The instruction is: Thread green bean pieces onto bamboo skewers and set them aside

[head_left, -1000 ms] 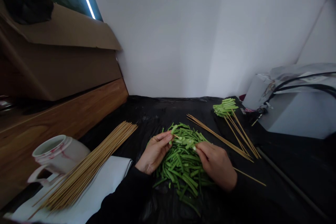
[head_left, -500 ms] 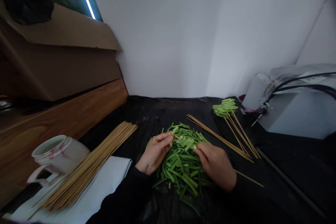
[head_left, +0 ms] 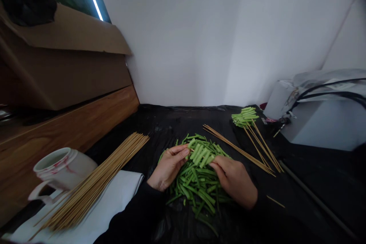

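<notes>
Over a heap of cut green stems [head_left: 197, 188], which look like garlic scapes, a row of skewered green stem pieces [head_left: 200, 155] lies between my hands. My left hand [head_left: 170, 166] is closed in a pinch at the row's left end, thumb against fingers. At the right end, my right hand [head_left: 236, 179] is closed round the bamboo skewer [head_left: 276, 201], whose tail shows beyond the right wrist. Most of that skewer is hidden by the hand and sleeve. Further back on the right sit finished skewers of green stems [head_left: 245, 116], their sticks pointing toward me.
At left, a thick bundle of bamboo skewers [head_left: 100, 183] rests on a white sheet [head_left: 122, 190] beside a mug [head_left: 65, 167]. Several loose skewers [head_left: 228, 143] lie right of the heap. A cardboard box [head_left: 71, 72] and a grey-white box [head_left: 323, 122] flank the black-covered surface [head_left: 171, 118].
The row of green pieces has turned so that they now show side by side more plainly. Less of the skewer's tail shows past my right wrist. Both hands stay nearly in place.
</notes>
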The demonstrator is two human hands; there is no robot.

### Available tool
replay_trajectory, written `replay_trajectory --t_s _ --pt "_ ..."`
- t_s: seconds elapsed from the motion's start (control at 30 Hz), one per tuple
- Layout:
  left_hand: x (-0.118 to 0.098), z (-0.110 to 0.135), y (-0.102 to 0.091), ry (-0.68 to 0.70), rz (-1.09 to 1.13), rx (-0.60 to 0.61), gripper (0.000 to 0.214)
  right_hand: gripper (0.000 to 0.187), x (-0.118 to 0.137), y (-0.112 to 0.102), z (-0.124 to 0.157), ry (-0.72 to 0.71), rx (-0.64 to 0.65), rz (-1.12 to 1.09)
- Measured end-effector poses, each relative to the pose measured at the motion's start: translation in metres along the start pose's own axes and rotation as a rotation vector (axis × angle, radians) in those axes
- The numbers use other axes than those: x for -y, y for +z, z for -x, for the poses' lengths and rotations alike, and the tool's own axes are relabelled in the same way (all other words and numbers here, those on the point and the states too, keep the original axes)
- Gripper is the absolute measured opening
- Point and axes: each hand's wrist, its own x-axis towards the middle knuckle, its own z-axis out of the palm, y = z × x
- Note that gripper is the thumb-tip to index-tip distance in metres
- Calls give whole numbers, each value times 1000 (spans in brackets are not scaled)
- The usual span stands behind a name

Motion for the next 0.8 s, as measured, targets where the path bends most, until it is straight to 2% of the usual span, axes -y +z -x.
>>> replay_trajectory --t_s 0.17,0.4,0.67,0.8 --pt "2 1 1 -5 -16 58 21 25 4 -2 -1 16 22 -57" --pt "2 2 4 1 -12 18 23 25 3 1 -1 3 -15 -61" --pt "2 2 2 17 -76 -1 23 27 4 -1 -1 -78 -115 66" --pt "2 1 1 -2 -106 25 22 27 3 0 -1 -66 -87 42"
